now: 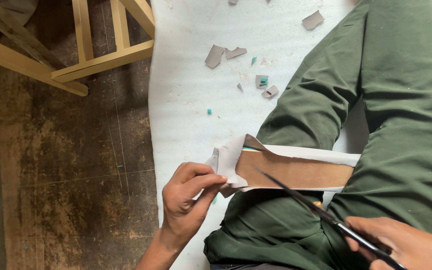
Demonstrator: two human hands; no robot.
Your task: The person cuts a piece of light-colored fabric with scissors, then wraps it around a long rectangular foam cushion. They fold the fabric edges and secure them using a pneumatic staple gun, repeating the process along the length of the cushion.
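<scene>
A small craft workshop, shown by its worn, stained floor [66, 165], bare wooden frame [101, 55], white foam sheet [186, 100] and scattered offcuts [215, 55].

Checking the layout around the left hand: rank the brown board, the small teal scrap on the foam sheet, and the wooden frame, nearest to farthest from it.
1. brown board, just right of the left hand.
2. teal scrap, up on the white sheet.
3. wooden frame, upper left on the floor.

The board strip [296, 172] lies across the person's lap on the foam sheet [191, 100]. Scraps [215, 56] lie toward the sheet's far edge. A wooden frame [76, 50] stands off the sheet's left edge.
</scene>
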